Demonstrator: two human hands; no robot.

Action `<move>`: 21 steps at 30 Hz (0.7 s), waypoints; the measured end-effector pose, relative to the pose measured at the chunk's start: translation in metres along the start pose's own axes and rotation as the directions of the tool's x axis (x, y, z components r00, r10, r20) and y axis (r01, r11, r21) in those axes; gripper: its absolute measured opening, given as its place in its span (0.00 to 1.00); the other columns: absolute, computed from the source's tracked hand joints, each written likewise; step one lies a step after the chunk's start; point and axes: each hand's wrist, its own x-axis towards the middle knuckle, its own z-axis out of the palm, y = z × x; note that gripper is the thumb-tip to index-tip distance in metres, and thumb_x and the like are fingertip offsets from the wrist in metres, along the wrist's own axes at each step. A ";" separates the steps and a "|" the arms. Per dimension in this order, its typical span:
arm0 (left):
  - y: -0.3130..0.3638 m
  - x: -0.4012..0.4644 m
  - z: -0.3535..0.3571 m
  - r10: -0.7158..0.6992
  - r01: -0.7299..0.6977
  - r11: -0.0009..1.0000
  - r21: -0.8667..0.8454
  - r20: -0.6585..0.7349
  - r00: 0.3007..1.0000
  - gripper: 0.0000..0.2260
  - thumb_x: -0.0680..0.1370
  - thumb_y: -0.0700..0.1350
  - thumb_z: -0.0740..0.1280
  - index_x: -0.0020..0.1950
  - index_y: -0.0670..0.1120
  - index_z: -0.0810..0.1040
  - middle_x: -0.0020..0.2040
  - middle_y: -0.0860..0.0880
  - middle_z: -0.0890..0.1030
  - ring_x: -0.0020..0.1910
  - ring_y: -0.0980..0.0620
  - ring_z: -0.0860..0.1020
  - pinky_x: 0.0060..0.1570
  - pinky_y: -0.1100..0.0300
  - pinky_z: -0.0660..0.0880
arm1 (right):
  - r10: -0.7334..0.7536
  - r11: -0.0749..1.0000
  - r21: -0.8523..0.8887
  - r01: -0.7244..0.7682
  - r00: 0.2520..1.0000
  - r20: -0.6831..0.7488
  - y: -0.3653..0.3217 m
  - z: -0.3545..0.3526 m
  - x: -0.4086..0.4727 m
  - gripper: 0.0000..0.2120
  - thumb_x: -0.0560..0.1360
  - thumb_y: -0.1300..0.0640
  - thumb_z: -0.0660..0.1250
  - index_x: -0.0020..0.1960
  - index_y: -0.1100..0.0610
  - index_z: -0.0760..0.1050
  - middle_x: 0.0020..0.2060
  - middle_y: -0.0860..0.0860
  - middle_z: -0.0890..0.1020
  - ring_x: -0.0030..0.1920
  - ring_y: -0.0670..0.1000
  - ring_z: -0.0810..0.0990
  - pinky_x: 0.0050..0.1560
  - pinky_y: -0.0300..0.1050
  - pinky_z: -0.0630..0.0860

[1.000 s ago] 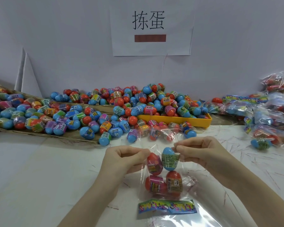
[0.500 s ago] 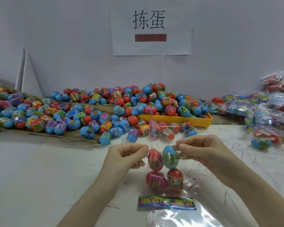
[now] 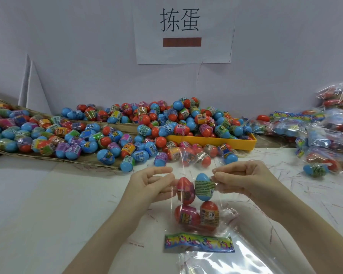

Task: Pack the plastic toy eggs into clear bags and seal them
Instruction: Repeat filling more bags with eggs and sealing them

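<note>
A clear bag point(image 3: 225, 213) lies on the white table in front of me with several toy eggs inside: a blue egg point(image 3: 203, 186), a red egg point(image 3: 184, 190) beside it, and two more red ones below point(image 3: 209, 215). Its colourful printed header point(image 3: 199, 244) points toward me. My left hand point(image 3: 151, 184) pinches the left side of the bag's far opening. My right hand point(image 3: 244, 179) pinches the right side. The opening flap stands up between the hands.
A big heap of loose blue and red eggs point(image 3: 127, 135) covers cardboard point(image 3: 48, 158) at the back left and a yellow tray point(image 3: 212, 142). Filled bags point(image 3: 325, 135) pile at the right. Spare clear bags point(image 3: 226, 262) lie near me. A paper sign point(image 3: 183, 30) hangs on the wall.
Both hands lifted the bag's opening slightly and pulled it a little further away from me; the eggs shifted with it. The grip on both sides is unchanged.
</note>
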 end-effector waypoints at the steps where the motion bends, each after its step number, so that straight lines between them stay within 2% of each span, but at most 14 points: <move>1: 0.000 0.000 -0.001 -0.005 0.005 1.000 0.008 0.011 1.000 0.05 0.73 0.39 0.67 0.48 0.45 0.80 0.36 0.48 0.85 0.34 0.54 0.83 0.32 0.67 0.77 | 0.001 1.000 -0.001 -0.001 1.000 0.004 0.000 0.000 0.000 0.07 0.59 0.59 0.72 0.37 0.57 0.84 0.35 0.58 0.84 0.32 0.50 0.83 0.32 0.35 0.77; 7: 0.001 -0.001 -0.002 0.045 -0.046 0.999 0.029 0.021 0.999 0.02 0.68 0.41 0.71 0.38 0.45 0.84 0.36 0.47 0.85 0.32 0.53 0.83 0.30 0.67 0.76 | -0.009 1.000 0.001 0.009 1.000 0.013 -0.001 -0.001 -0.001 0.07 0.58 0.59 0.72 0.37 0.56 0.84 0.36 0.57 0.85 0.34 0.51 0.83 0.33 0.35 0.77; 13: 0.001 0.002 -0.005 0.044 -0.044 0.999 0.013 0.010 0.999 0.02 0.72 0.38 0.68 0.41 0.41 0.81 0.34 0.49 0.84 0.30 0.54 0.82 0.30 0.66 0.77 | -0.008 1.000 -0.004 0.009 1.000 0.013 -0.002 -0.004 0.000 0.10 0.55 0.61 0.73 0.37 0.55 0.84 0.37 0.57 0.85 0.37 0.53 0.84 0.35 0.36 0.78; 16: 0.001 0.001 -0.005 0.051 -0.054 0.998 0.044 0.062 0.997 0.03 0.73 0.39 0.67 0.43 0.41 0.80 0.34 0.49 0.84 0.32 0.54 0.83 0.32 0.66 0.78 | -0.012 1.000 -0.023 0.012 1.000 0.001 -0.003 -0.005 0.000 0.11 0.54 0.59 0.74 0.38 0.56 0.84 0.37 0.57 0.84 0.37 0.53 0.84 0.35 0.36 0.78; 19: 0.000 0.000 -0.004 0.071 -0.076 0.995 0.066 0.068 0.995 0.03 0.73 0.39 0.67 0.44 0.42 0.80 0.36 0.48 0.85 0.34 0.55 0.83 0.32 0.68 0.77 | 0.005 1.000 -0.021 -0.006 0.999 -0.034 -0.003 -0.005 0.000 0.07 0.60 0.65 0.73 0.36 0.56 0.84 0.36 0.58 0.84 0.37 0.52 0.84 0.34 0.34 0.77; 21: 0.000 0.000 -0.005 0.083 -0.088 0.993 0.079 0.063 0.995 0.04 0.72 0.38 0.67 0.44 0.44 0.81 0.36 0.48 0.85 0.35 0.55 0.83 0.33 0.68 0.77 | 0.029 0.999 -0.027 -0.031 0.998 -0.058 -0.002 -0.004 0.000 0.09 0.65 0.69 0.71 0.36 0.56 0.84 0.36 0.58 0.84 0.37 0.52 0.84 0.34 0.33 0.77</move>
